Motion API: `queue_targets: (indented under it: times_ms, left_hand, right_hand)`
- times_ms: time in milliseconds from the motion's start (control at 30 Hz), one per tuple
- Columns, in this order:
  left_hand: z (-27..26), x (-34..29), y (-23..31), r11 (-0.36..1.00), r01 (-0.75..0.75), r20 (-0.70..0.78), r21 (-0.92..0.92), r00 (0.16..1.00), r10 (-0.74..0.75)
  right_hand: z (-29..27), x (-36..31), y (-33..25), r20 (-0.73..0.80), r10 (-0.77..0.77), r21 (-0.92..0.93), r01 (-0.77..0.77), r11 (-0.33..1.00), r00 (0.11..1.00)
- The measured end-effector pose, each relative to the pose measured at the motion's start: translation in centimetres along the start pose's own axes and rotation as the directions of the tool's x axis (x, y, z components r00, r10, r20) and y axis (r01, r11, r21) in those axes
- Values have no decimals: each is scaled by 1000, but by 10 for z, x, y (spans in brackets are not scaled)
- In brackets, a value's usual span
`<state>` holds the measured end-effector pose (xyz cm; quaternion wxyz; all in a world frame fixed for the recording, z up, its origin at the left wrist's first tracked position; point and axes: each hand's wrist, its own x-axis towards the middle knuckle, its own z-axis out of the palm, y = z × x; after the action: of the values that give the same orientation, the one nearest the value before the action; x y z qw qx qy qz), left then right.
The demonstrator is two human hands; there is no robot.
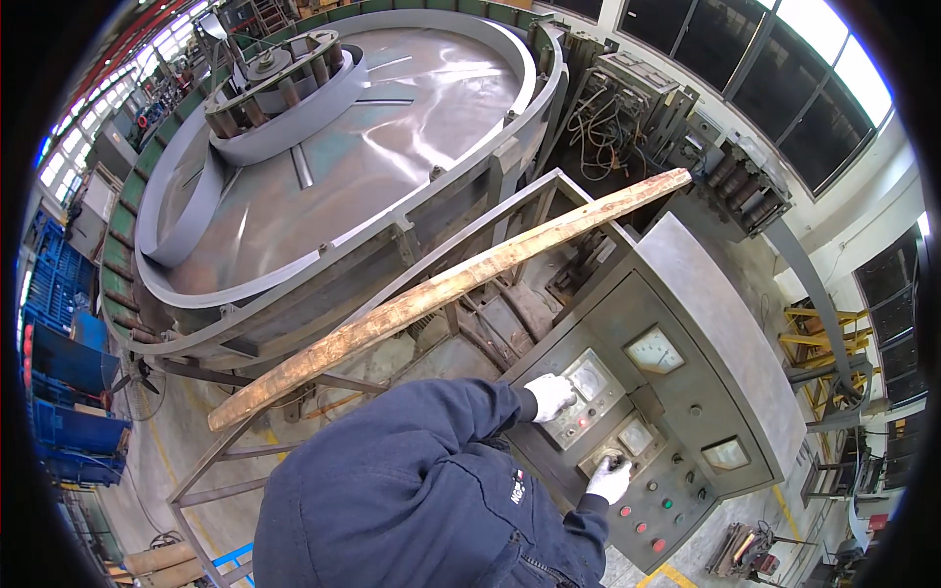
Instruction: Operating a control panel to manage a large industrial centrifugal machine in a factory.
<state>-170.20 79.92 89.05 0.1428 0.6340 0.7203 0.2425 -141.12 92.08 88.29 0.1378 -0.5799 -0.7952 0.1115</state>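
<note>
My left hand (551, 397), in a white glove, is at the upper instrument module (588, 377) on a grey control console (676, 284). Its fingers are curled against the module's edge; what they grip is hidden. Lower down, my right hand (610, 478), also white-gloved, closes its fingers round a dark rotary knob (612, 457) beside the lower meter (635, 437). Small lit red indicators (583, 423) show between the hands. Red push buttons (642, 527) and a green button (668, 505) lie below my right hand. Both arms wear dark blue sleeves (461, 412).
A large round metal table (392, 127) with a raised rim carries a curved strip (284, 127). A long wooden beam (461, 284) rests across a metal frame (235, 456). Two dial gauges (654, 350) are set in the console. Tangled cables (598, 127) hang behind; yellow stands (828, 343) are at right.
</note>
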Motion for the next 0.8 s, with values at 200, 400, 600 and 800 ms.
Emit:
queue_targets:
  times_ms: [200, 400, 600, 800]
  left_hand:
    - [1, 0, 0, 1000, -6, -6, 7, 1000, 6]
    - [1, 0, 0, 1000, 2, 1, 7, 1000, -2]
    - [-2, -2, 2, 1000, 2, -24, -5, 1000, -2]
    - [-9, -3, 6, 1000, 0, -18, -3, 1000, 0]
  right_hand:
    - [3, 0, 3, -28, -5, 14, 6, 1000, 1000]
    - [-3, 0, -1, 22, 14, 29, -15, 999, 1000]
    - [-9, 0, -7, 37, 23, 39, -24, 999, 999]
    - [-9, 0, -7, 53, 47, 19, -48, 999, 997]
